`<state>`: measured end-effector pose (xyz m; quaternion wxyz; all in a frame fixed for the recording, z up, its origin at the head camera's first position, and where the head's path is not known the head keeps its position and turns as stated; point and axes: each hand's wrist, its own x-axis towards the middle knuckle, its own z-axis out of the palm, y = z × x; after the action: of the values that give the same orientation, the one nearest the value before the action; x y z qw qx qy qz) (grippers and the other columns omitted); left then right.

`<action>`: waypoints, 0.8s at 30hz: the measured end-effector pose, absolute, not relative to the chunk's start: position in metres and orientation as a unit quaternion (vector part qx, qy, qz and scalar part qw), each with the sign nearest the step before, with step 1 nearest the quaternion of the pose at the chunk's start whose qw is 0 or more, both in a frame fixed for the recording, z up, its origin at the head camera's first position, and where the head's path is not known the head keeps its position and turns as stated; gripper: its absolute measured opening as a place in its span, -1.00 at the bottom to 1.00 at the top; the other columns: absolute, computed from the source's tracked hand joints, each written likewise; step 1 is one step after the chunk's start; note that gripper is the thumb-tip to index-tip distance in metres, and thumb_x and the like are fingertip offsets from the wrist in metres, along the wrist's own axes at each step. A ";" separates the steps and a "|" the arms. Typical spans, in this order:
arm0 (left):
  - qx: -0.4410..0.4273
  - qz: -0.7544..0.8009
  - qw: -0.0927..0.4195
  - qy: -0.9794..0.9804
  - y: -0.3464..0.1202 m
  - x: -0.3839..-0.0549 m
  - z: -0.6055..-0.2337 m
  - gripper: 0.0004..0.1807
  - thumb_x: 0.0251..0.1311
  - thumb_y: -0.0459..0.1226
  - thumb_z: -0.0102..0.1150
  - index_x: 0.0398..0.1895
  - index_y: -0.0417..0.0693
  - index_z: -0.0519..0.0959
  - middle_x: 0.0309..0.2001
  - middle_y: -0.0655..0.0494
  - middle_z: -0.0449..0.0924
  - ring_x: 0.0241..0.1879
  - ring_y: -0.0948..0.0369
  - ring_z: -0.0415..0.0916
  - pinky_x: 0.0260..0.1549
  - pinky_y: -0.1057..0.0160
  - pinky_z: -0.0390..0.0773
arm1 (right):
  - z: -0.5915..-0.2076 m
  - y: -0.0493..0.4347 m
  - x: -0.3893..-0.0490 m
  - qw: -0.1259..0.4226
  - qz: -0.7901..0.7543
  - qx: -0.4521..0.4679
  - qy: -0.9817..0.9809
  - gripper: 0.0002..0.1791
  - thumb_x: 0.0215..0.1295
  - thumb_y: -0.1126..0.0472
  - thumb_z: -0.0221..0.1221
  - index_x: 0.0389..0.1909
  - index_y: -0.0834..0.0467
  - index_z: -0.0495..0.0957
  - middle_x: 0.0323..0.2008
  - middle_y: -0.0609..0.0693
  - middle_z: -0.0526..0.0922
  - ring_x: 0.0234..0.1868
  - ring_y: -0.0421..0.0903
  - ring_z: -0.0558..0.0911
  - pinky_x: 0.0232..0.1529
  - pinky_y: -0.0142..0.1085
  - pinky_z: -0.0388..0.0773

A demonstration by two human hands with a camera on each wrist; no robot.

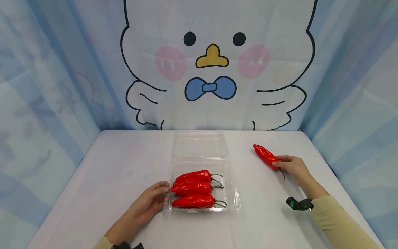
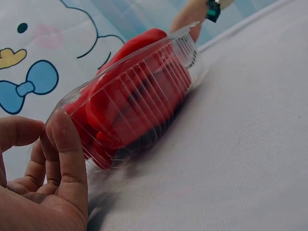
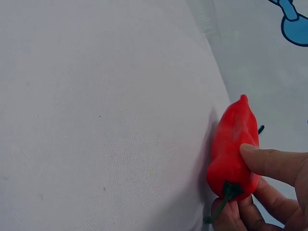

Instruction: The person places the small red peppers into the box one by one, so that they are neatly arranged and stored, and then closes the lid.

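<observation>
A clear plastic clamshell box (image 1: 232,193) stands unfolded on the table, several glossy red peppers (image 1: 192,187) lying in its base with green stems pointing right. At the box's left side my left hand (image 1: 148,204) pinches the rim between thumb and finger, as the left wrist view shows. Over on the right, my right hand (image 1: 295,168) grips another red pepper (image 1: 264,155) near its stem end. The thumb lies on top of that pepper (image 3: 234,139) and the other fingers are under it; whether it touches the table cannot be told.
The box's clear lid (image 1: 199,146) lies folded back toward the rear of the white table (image 1: 124,162). Behind stands a cloth backdrop (image 1: 211,114) with a cartoon bird, and blue patterned curtains (image 1: 46,103) flank the table.
</observation>
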<state>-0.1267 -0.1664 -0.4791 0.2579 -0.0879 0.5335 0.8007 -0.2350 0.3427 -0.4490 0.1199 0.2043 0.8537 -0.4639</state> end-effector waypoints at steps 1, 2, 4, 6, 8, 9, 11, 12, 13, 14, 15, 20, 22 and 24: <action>-0.089 0.801 0.258 0.533 -0.166 -0.126 -0.479 -0.86 0.49 -0.28 0.07 0.03 -0.01 0.41 -0.22 0.22 0.61 -0.36 0.35 0.54 -0.28 0.47 0.65 | -0.449 0.343 -0.235 0.119 -0.463 0.205 0.854 -0.25 0.41 0.05 0.27 0.48 0.32 0.30 0.50 0.41 0.20 0.35 0.30 0.32 0.35 0.09 0.43; -0.089 0.801 0.258 0.533 -0.166 -0.126 -0.479 -0.85 0.49 -0.28 0.07 0.03 -0.01 0.41 -0.23 0.22 0.61 -0.36 0.35 0.54 -0.28 0.47 0.64 | -0.448 0.342 -0.235 0.118 -0.463 0.207 0.854 -0.26 0.41 0.05 0.27 0.48 0.32 0.30 0.50 0.41 0.20 0.34 0.29 0.32 0.33 0.07 0.44; -0.089 0.802 0.258 0.531 -0.166 -0.126 -0.478 -0.86 0.49 -0.28 0.07 0.03 -0.02 0.41 -0.23 0.22 0.61 -0.36 0.35 0.54 -0.28 0.46 0.65 | -0.446 0.341 -0.235 0.117 -0.466 0.210 0.851 -0.27 0.41 0.06 0.27 0.48 0.31 0.30 0.50 0.40 0.21 0.35 0.29 0.32 0.32 0.04 0.46; -0.090 0.803 0.258 0.529 -0.166 -0.126 -0.478 -0.85 0.49 -0.29 0.06 0.03 -0.02 0.41 -0.24 0.22 0.60 -0.36 0.35 0.53 -0.29 0.47 0.64 | -0.445 0.341 -0.235 0.114 -0.469 0.212 0.850 -0.26 0.41 0.06 0.28 0.48 0.31 0.30 0.50 0.39 0.21 0.36 0.29 0.31 0.31 0.02 0.47; -0.088 0.804 0.257 0.529 -0.166 -0.125 -0.477 -0.85 0.49 -0.29 0.06 0.03 -0.03 0.41 -0.24 0.21 0.60 -0.37 0.34 0.53 -0.29 0.47 0.65 | -0.444 0.340 -0.235 0.113 -0.473 0.213 0.847 -0.27 0.41 0.07 0.28 0.48 0.31 0.30 0.51 0.39 0.21 0.38 0.29 0.30 0.34 0.02 0.47; -0.088 0.804 0.257 0.529 -0.166 -0.125 -0.477 -0.85 0.49 -0.29 0.06 0.04 -0.03 0.41 -0.24 0.21 0.60 -0.37 0.34 0.53 -0.29 0.46 0.65 | -0.444 0.340 -0.235 0.112 -0.475 0.212 0.847 -0.26 0.41 0.07 0.28 0.48 0.31 0.30 0.51 0.39 0.20 0.39 0.30 0.29 0.36 0.03 0.46; -0.087 0.804 0.257 0.529 -0.166 -0.125 -0.477 -0.85 0.49 -0.29 0.06 0.04 -0.03 0.41 -0.24 0.21 0.61 -0.37 0.34 0.53 -0.29 0.46 0.65 | -0.443 0.339 -0.235 0.113 -0.477 0.210 0.846 -0.26 0.42 0.07 0.28 0.48 0.31 0.29 0.51 0.39 0.20 0.41 0.30 0.28 0.39 0.05 0.44; -0.087 0.804 0.257 0.529 -0.166 -0.125 -0.477 -0.85 0.50 -0.29 0.05 0.03 -0.03 0.41 -0.24 0.21 0.61 -0.37 0.34 0.53 -0.29 0.46 0.65 | -0.442 0.339 -0.235 0.113 -0.478 0.209 0.846 -0.26 0.42 0.07 0.28 0.49 0.31 0.29 0.51 0.39 0.19 0.41 0.31 0.28 0.40 0.06 0.43; -0.086 0.804 0.257 0.528 -0.166 -0.125 -0.477 -0.86 0.49 -0.29 0.05 0.03 -0.03 0.41 -0.24 0.21 0.61 -0.37 0.34 0.53 -0.30 0.46 0.65 | -0.441 0.339 -0.234 0.113 -0.478 0.207 0.846 -0.26 0.42 0.06 0.28 0.49 0.32 0.28 0.51 0.39 0.20 0.41 0.31 0.28 0.40 0.06 0.43; -0.086 0.804 0.257 0.528 -0.166 -0.125 -0.477 -0.86 0.49 -0.29 0.05 0.03 -0.03 0.41 -0.24 0.22 0.61 -0.37 0.34 0.53 -0.30 0.46 0.65 | -0.441 0.339 -0.234 0.113 -0.478 0.205 0.847 -0.25 0.42 0.06 0.28 0.49 0.32 0.28 0.51 0.39 0.20 0.41 0.31 0.28 0.40 0.06 0.43; -0.086 0.805 0.257 0.528 -0.166 -0.125 -0.477 -0.86 0.49 -0.30 0.05 0.03 -0.03 0.41 -0.24 0.22 0.61 -0.37 0.34 0.53 -0.30 0.46 0.65 | -0.440 0.338 -0.234 0.114 -0.478 0.203 0.847 -0.25 0.42 0.06 0.28 0.49 0.32 0.28 0.51 0.39 0.20 0.41 0.30 0.29 0.40 0.06 0.43; -0.085 0.804 0.257 0.529 -0.166 -0.125 -0.477 -0.86 0.49 -0.30 0.04 0.03 -0.03 0.40 -0.24 0.22 0.61 -0.37 0.35 0.53 -0.30 0.47 0.65 | -0.437 0.336 -0.233 0.115 -0.480 0.195 0.848 -0.24 0.42 0.05 0.28 0.49 0.33 0.27 0.50 0.38 0.22 0.38 0.29 0.32 0.38 0.03 0.46; -0.084 0.804 0.258 0.529 -0.165 -0.125 -0.476 -0.86 0.50 -0.30 0.04 0.03 -0.02 0.40 -0.24 0.22 0.61 -0.37 0.35 0.54 -0.30 0.47 0.64 | -0.436 0.336 -0.233 0.116 -0.482 0.193 0.847 -0.24 0.42 0.05 0.29 0.49 0.32 0.27 0.50 0.38 0.22 0.37 0.28 0.33 0.38 0.03 0.46; -0.082 0.804 0.259 0.528 -0.166 -0.125 -0.476 -0.87 0.50 -0.30 0.03 0.02 -0.02 0.40 -0.25 0.22 0.61 -0.38 0.35 0.54 -0.30 0.47 0.64 | -0.435 0.335 -0.233 0.118 -0.482 0.191 0.847 -0.23 0.42 0.05 0.29 0.49 0.32 0.27 0.50 0.38 0.23 0.37 0.29 0.34 0.38 0.04 0.46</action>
<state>-0.1254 -0.1655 -0.4765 0.2589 -0.0825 0.5283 0.8044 -0.2332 0.3351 -0.4345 0.1179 0.1912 0.8469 -0.4820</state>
